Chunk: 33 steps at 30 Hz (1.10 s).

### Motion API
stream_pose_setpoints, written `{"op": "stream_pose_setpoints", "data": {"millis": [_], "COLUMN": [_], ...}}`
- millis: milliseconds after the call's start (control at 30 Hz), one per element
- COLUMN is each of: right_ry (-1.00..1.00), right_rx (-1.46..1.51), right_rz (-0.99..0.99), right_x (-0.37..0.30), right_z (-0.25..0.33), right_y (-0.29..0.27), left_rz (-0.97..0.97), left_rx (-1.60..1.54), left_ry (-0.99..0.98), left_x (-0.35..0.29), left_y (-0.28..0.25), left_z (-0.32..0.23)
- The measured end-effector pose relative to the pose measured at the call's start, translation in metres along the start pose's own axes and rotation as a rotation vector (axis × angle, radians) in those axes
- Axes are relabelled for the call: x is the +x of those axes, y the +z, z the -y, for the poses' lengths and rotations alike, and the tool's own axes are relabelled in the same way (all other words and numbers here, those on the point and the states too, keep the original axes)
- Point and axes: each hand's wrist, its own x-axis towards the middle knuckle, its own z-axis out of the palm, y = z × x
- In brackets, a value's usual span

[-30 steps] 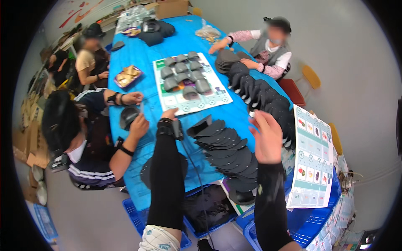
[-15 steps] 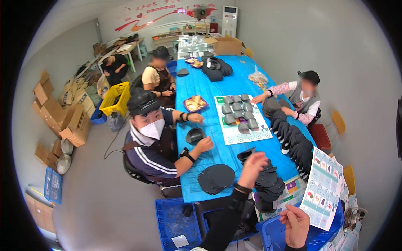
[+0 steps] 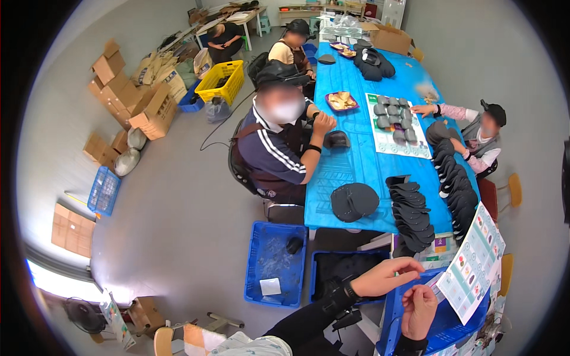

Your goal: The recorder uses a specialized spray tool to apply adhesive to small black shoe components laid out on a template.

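Observation:
My left hand (image 3: 389, 277) reaches in over the blue crates at the near end of the table, its fingers stretched out and nothing seen in them. Just below it is my right hand (image 3: 419, 310), fingers curled in toward the palm with no object showing. The two hands are close together but look apart. Beside the right hand a printed sheet (image 3: 473, 264) with small coloured pictures stands tilted; I see no grip on it. Beyond my hands, a row of stacked dark cap pieces (image 3: 409, 213) lies on the blue-covered table (image 3: 371, 169).
A dark cap (image 3: 354, 202) lies on the near table corner. A longer row of caps (image 3: 456, 193) runs along the right edge. Co-workers sit at both sides. A blue crate (image 3: 276, 264) is on the floor, another blue crate (image 3: 392, 332) under my hands.
The view has swung down and left. My left hand has come down from the cap stack to my right hand, whose fingers are more curled. The masked co-worker's hands have drawn together.

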Motion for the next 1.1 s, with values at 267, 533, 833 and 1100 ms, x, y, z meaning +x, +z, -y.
{"op": "stream_pose_setpoints", "data": {"millis": [267,533,833,1100], "right_ry": [0.099,0.153,0.205,0.183], "right_rx": [0.153,0.082,0.113,0.070], "right_rz": [0.212,0.505,0.511,0.578], "right_x": [-0.059,-0.158,-0.261,-0.315], "right_z": [-0.011,0.020,0.032,0.042], "right_y": [-0.010,-0.112,-0.238,-0.258], "left_rz": [-0.274,-0.329,-0.562,-0.199], "left_rx": [0.386,1.118,1.121,1.189], "left_ry": [0.051,0.154,0.285,0.108], "left_x": [-0.097,-0.161,-0.231,-0.279], "left_y": [0.067,0.192,0.314,0.365], "left_z": [-0.017,-0.018,-0.014,-0.023]}}
